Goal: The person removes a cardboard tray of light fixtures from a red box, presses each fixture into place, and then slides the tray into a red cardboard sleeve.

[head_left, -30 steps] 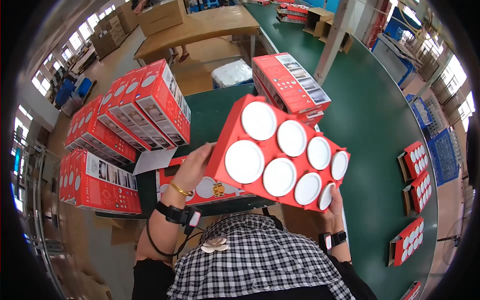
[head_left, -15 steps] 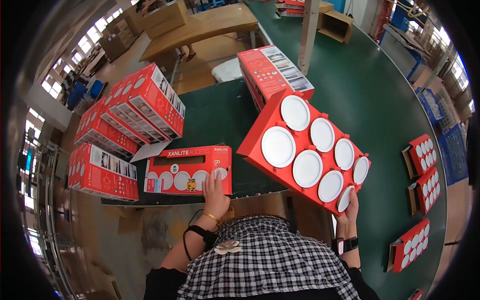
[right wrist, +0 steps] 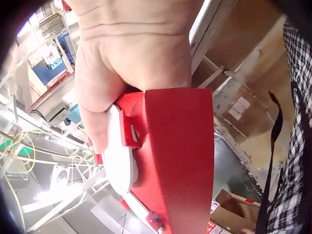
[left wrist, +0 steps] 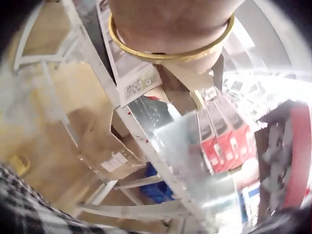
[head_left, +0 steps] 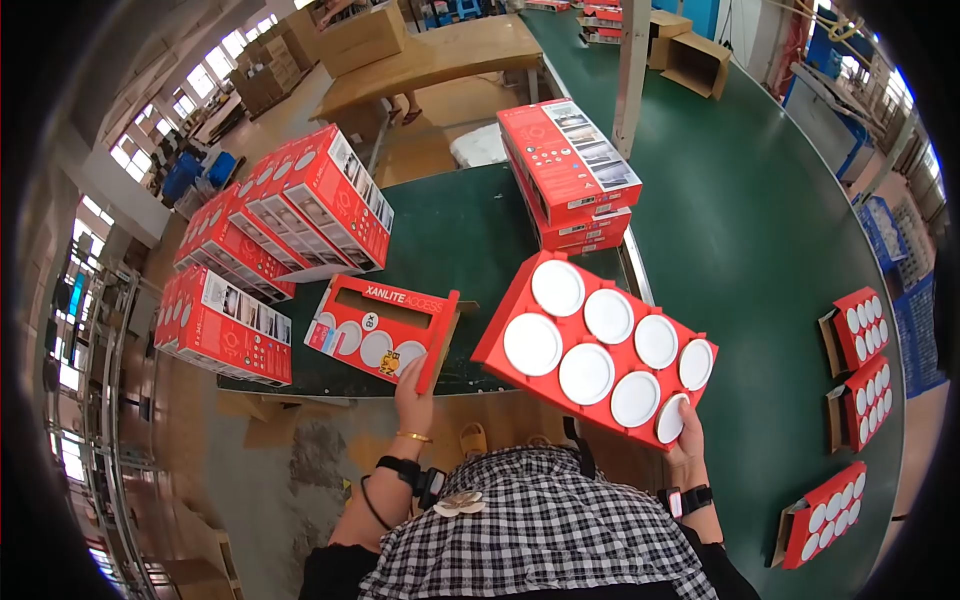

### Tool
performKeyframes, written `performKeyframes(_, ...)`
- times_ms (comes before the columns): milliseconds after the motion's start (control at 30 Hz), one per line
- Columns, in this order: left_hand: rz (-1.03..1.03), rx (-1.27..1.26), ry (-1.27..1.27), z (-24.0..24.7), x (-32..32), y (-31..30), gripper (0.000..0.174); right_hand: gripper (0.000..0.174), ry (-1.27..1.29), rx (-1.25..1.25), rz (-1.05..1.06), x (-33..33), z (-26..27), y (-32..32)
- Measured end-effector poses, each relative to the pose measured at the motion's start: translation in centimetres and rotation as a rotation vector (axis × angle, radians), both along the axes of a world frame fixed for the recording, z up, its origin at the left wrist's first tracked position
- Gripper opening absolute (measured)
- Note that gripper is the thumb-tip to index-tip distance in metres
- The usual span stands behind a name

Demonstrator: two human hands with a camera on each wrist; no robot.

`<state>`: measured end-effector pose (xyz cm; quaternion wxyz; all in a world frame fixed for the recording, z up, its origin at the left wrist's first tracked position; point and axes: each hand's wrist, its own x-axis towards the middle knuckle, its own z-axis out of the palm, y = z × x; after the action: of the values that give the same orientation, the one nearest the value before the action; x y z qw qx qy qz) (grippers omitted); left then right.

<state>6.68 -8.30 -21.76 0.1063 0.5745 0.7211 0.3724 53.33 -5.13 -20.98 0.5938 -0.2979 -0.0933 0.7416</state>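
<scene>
The right hand [head_left: 687,440] grips the tray [head_left: 572,330] by its near right corner, thumb against one disc; the tray is held tilted above the table's [head_left: 450,225] near edge, and bears eight white discs [head_left: 587,373] in two rows of four; the left hand [head_left: 413,400] grips the box [head_left: 395,335] at its lower right corner, fingers over the edge, thumb hidden; the box lies just left of the tray, its right end open on brown card, its contents too dark to make out.

Red cartons [head_left: 345,205] stand together to the left; a red stack [head_left: 570,165] sits beyond the tray; three more trays [head_left: 832,515] with white discs lie well to the right; in the left wrist view the bracelet [left wrist: 170,56] shows but the fingers cannot be made out; in the right wrist view the tray's lower end is cut off.
</scene>
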Motion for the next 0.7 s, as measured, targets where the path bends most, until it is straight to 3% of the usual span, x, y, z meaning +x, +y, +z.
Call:
performKeyframes(33,0.091,0.026,-0.213,0.4,0.0,-0.7,0.041,0.057,-0.001,-0.022,0.035,0.0,-0.3,-0.3)
performKeyframes(267,0.177,-0.048,-0.335,4.0,0.4,-3.5,0.035,0.072,-0.060,-0.031,0.242,-2.0,-0.2,-1.3)
performKeyframes(333,0.187,-0.043,-0.511,6.0,0.5,-3.3,0.036,0.074,-0.077,-0.078,0.320,-2.4,-1.1,-1.6)
performKeyframes(700,0.079,-0.121,-0.456,7.6,0.7,-5.1,0.034,0.069,-0.157,-0.170,0.434,-4.0,-0.8,-1.0)
